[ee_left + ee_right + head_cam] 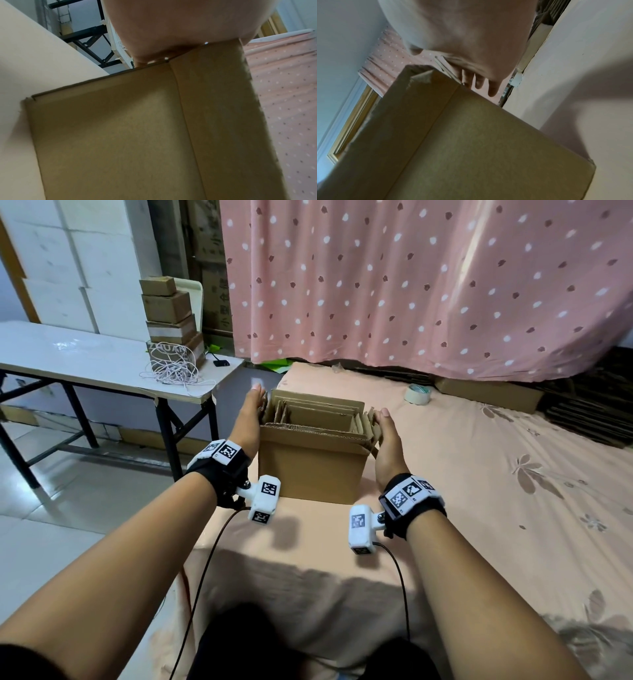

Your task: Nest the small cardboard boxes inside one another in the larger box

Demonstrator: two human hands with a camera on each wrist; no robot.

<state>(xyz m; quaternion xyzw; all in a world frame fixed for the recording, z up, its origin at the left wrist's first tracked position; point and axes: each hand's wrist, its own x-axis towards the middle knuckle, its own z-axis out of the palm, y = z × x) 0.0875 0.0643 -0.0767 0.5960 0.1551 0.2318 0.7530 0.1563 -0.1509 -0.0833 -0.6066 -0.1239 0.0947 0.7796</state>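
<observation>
A large brown cardboard box (pixel 311 474) stands open on the pink bedsheet (pixel 479 508). Several smaller boxes (pixel 318 416) sit nested inside it, their upright flaps showing at the top. My left hand (pixel 251 410) lies flat against the left side flaps, fingers straight. My right hand (pixel 387 434) presses flat against the right side flaps. In the left wrist view the palm (pixel 171 33) meets the top edge of the box wall (pixel 120 135). In the right wrist view the straight fingers (pixel 493 89) reach past the upper edge of the box wall (pixel 471 148).
A white folding table (pixel 85 361) stands at the left with a stack of small boxes (pixel 171 316) and a coil of pale cord (pixel 174 369). A tape roll (pixel 417 394) and a flat carton (pixel 489 393) lie near the dotted pink curtain (pixel 411 285).
</observation>
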